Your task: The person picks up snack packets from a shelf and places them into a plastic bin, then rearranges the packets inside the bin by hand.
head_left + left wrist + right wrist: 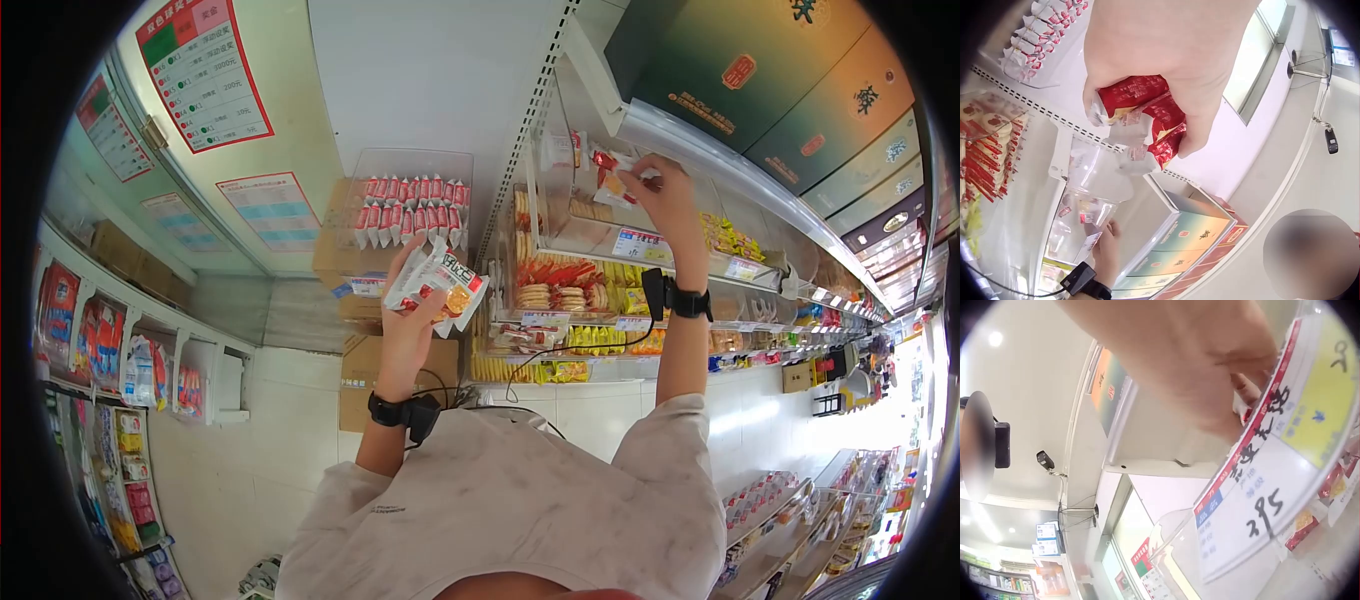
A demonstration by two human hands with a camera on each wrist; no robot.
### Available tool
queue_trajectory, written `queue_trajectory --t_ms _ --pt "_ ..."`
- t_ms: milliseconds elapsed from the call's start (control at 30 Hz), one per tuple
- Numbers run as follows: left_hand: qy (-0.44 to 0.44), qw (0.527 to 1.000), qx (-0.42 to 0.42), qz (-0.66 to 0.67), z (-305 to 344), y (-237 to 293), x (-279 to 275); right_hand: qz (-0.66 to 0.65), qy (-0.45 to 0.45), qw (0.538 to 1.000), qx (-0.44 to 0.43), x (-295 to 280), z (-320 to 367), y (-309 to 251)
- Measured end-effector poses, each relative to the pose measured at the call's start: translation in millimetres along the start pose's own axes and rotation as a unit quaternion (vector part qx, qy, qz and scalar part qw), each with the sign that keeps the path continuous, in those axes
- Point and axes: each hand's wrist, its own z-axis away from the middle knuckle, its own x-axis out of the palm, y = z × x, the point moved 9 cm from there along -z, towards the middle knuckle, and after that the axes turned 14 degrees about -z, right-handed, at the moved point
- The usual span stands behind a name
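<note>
My left hand grips several white-and-red snack packets in front of my chest. In the left wrist view their red backs show between thumb and fingers. Over on the right, my right hand reaches over the front of a clear bin on the upper shelf and pinches a similar snack packet there. More red-and-white packets lie behind the bin's front in the right wrist view. A handwritten price tag hides part of the right fingers.
A clear box of small red-and-white packets stands on cartons at the left. Lower shelves hold bagged biscuits and yellow packets. Large green-gold gift boxes sit above the bin. A black cable hangs between my wrists.
</note>
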Motion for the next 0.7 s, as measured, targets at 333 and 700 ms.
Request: queue_trajectory --t_ms 333,700 --pt "-0.021 0.998 -0.063 -0.009 -9 -25 11 -0.311 0.189 0.924 -0.115 22 106 -67" --pt "-0.052 0.992 -0.111 -0.009 1 -65 30 -0.308 -0.007 0.951 -0.028 135 133 -75"
